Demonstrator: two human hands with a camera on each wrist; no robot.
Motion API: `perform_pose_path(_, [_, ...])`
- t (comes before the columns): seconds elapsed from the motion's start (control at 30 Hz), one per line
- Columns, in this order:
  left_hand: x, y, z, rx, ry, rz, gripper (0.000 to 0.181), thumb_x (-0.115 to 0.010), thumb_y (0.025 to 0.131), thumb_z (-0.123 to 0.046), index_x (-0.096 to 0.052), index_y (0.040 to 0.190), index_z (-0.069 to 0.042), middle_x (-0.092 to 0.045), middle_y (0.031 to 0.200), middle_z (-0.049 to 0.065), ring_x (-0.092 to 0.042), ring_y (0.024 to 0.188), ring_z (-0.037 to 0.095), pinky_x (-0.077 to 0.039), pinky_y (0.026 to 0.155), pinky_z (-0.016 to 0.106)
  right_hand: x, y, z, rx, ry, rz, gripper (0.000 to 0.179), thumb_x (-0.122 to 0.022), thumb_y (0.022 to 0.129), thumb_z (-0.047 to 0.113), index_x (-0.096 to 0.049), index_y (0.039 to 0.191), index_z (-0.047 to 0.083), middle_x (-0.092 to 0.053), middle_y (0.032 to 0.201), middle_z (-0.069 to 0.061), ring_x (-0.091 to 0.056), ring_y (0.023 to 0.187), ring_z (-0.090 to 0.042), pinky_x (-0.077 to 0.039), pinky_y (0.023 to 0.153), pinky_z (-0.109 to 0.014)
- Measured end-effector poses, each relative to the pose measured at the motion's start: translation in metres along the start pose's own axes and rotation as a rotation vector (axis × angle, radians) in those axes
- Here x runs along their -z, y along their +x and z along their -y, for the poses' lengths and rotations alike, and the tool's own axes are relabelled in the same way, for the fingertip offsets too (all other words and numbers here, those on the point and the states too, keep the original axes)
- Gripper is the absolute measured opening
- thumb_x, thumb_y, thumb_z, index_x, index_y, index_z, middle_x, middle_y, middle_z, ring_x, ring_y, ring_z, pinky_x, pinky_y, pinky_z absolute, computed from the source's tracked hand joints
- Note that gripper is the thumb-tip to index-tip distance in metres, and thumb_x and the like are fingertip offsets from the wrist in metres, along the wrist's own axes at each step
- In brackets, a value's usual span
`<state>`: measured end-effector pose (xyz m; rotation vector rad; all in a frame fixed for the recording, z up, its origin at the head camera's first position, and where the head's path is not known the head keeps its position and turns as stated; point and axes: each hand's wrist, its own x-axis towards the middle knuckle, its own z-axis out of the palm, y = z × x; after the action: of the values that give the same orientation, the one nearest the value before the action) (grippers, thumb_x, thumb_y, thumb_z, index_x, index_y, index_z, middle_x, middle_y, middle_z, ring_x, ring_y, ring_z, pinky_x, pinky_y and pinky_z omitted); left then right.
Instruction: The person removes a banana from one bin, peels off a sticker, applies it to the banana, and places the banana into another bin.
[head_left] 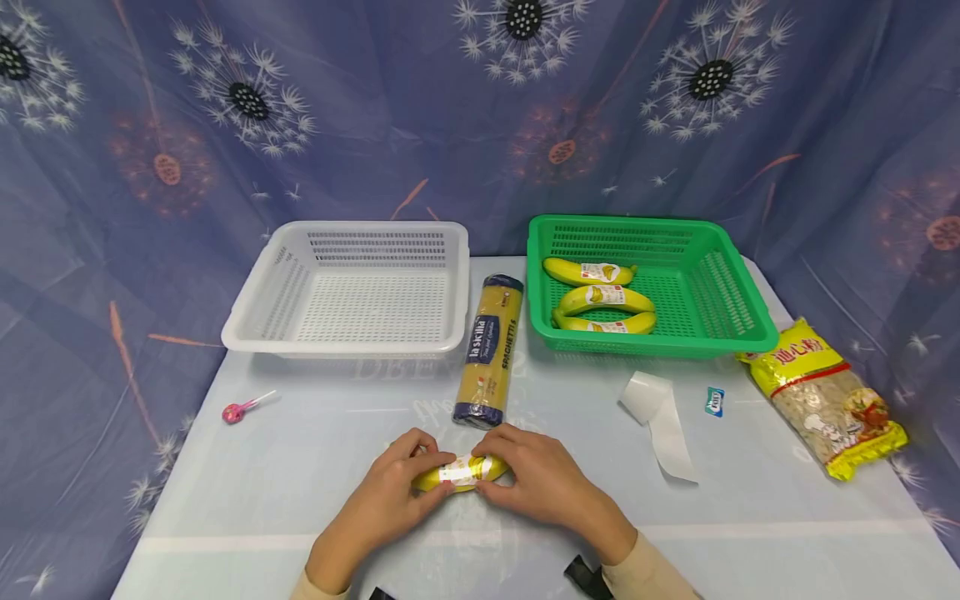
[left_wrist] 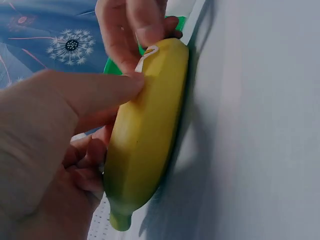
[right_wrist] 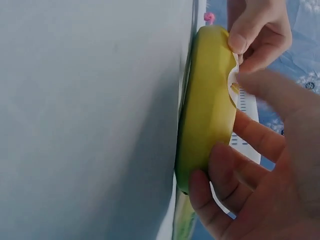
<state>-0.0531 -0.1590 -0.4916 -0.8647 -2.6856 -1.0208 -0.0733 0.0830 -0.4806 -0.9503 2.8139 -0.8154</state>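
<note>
A yellow banana [head_left: 495,473] lies crosswise on the table near its front, with a white printed label [head_left: 459,472] around its middle. My left hand [head_left: 386,496] grips the banana's left part between thumb and fingers. At the other end, my right hand [head_left: 542,477] holds it, its thumb near the label's edge. In the left wrist view, the banana [left_wrist: 150,130] shows its greenish stem, and an edge of the label [left_wrist: 145,57] curls up slightly. The right wrist view shows fingers around the banana [right_wrist: 207,105] and the thumb over the label [right_wrist: 232,85].
A white basket [head_left: 341,346] stands at the back left. A green basket [head_left: 652,343] at the back right holds three labelled bananas [head_left: 607,297]. Between them lies a spaghetti pack [head_left: 489,354]. Also present are a lollipop [head_left: 234,412], paper strip [head_left: 667,433], small packet [head_left: 715,402] and yellow bag [head_left: 832,400].
</note>
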Motion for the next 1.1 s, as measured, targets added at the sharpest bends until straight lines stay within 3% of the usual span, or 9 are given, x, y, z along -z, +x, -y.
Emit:
perform_pose_path(0.1, [-0.002,0.0,0.0,0.012,-0.004,-0.015,0.027,-0.081,0.076,-0.026,-0.074,0.101,-0.017,-0.047,0.102,-0.013,-0.045,0.084,0.003,-0.045,0.07,0.02,-0.003,0.001,0.005,-0.002,-0.098,-0.03,0.036,-0.064,0.083,0.06,-0.063,0.1,0.028,-0.056,0.094,0.017,-0.053,0.072,-0.004,-0.045,0.058,-0.027])
perform_pose_path(0.2, [-0.004,-0.002,0.001,0.008,-0.001,-0.03,0.029,-0.081,0.074,-0.025,-0.074,0.101,-0.017,-0.049,0.102,-0.012,-0.045,0.085,0.003,-0.045,0.072,0.02,-0.004,0.003,0.01,-0.014,-0.153,-0.038,0.038,-0.062,0.083,0.062,-0.059,0.095,0.026,-0.053,0.088,0.015,-0.05,0.066,-0.006,-0.041,0.053,-0.027])
perform_pose_path(0.37, [-0.003,-0.002,0.001,0.029,-0.007,-0.023,0.029,-0.082,0.076,-0.027,-0.074,0.102,-0.02,-0.05,0.104,-0.013,-0.047,0.087,0.002,-0.046,0.074,0.021,0.0,0.002,0.008,-0.069,-0.054,0.007,0.029,-0.069,0.083,0.05,-0.061,0.1,0.028,-0.055,0.093,0.017,-0.051,0.073,-0.004,-0.043,0.058,-0.027])
perform_pose_path(0.5, [-0.001,-0.003,0.002,0.061,0.002,-0.02,0.029,-0.083,0.075,-0.03,-0.074,0.101,-0.021,-0.05,0.104,-0.015,-0.047,0.088,0.002,-0.047,0.075,0.023,0.003,0.0,0.002,-0.062,0.025,0.04,0.027,-0.07,0.085,0.042,-0.062,0.107,0.028,-0.057,0.102,0.018,-0.054,0.083,-0.003,-0.047,0.068,-0.029])
perform_pose_path(0.83, [0.002,-0.005,0.005,0.091,0.061,0.018,0.041,-0.085,0.071,-0.039,-0.071,0.108,-0.031,-0.053,0.11,-0.018,-0.044,0.093,0.003,-0.047,0.077,0.027,0.008,0.0,-0.004,-0.002,0.035,0.126,0.038,-0.071,0.085,0.043,-0.06,0.118,0.027,-0.056,0.112,0.016,-0.055,0.095,-0.004,-0.05,0.078,-0.033])
perform_pose_path(1.1, [0.001,-0.008,0.004,0.067,0.102,0.012,0.043,-0.085,0.071,-0.038,-0.069,0.111,-0.033,-0.056,0.111,-0.021,-0.042,0.086,0.002,-0.044,0.071,0.025,0.002,0.001,-0.001,-0.002,-0.041,0.026,0.037,-0.065,0.085,0.055,-0.064,0.11,0.028,-0.059,0.102,0.016,-0.055,0.078,-0.002,-0.047,0.064,-0.028])
